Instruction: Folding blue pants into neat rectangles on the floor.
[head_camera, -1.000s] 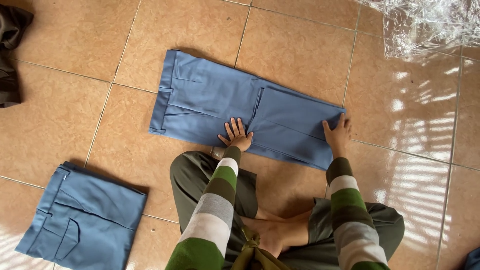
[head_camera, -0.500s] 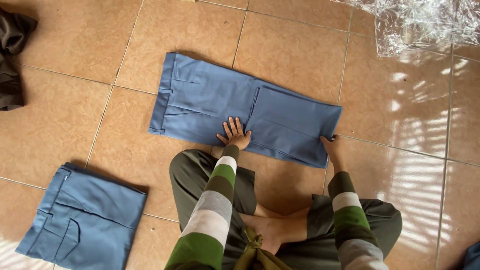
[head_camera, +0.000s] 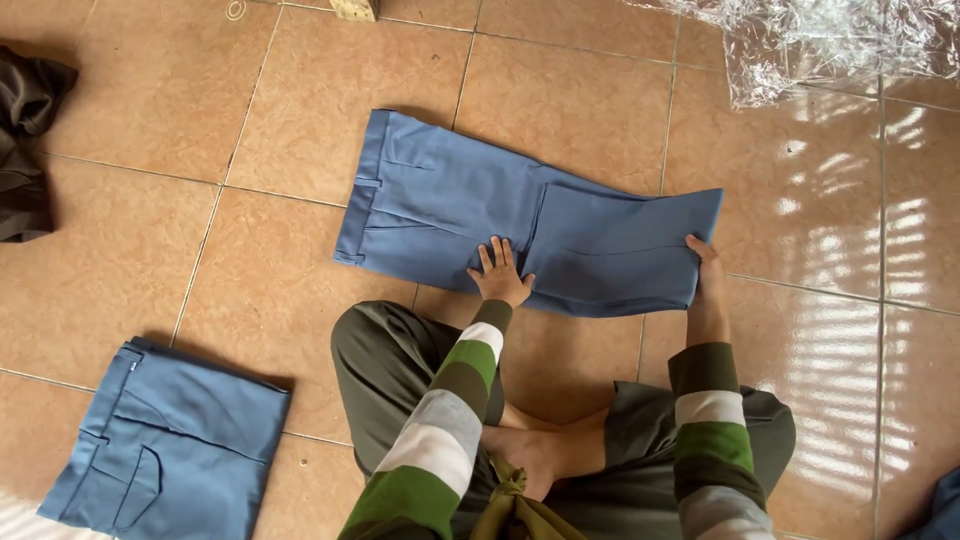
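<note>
The blue trousers (head_camera: 520, 230) lie flat on the tiled floor (head_camera: 130, 260), partly folded, just in front of the seated person's crossed legs. The left hand (head_camera: 500, 275) presses flat on the cloth near the middle fold, fingers spread apart, clamped on nothing. The right hand (head_camera: 705, 265) has its grip closed on the trousers' right edge, lifting it slightly off the tiles. A second folded blue pair (head_camera: 170, 450) rests well apart at lower left, dark cloth (head_camera: 25, 140) at far left, and clear plastic wrap (head_camera: 830, 40) at upper right.

Left hand (head_camera: 502, 276) flat, right hand (head_camera: 706, 268) seemingly gripping.
</note>
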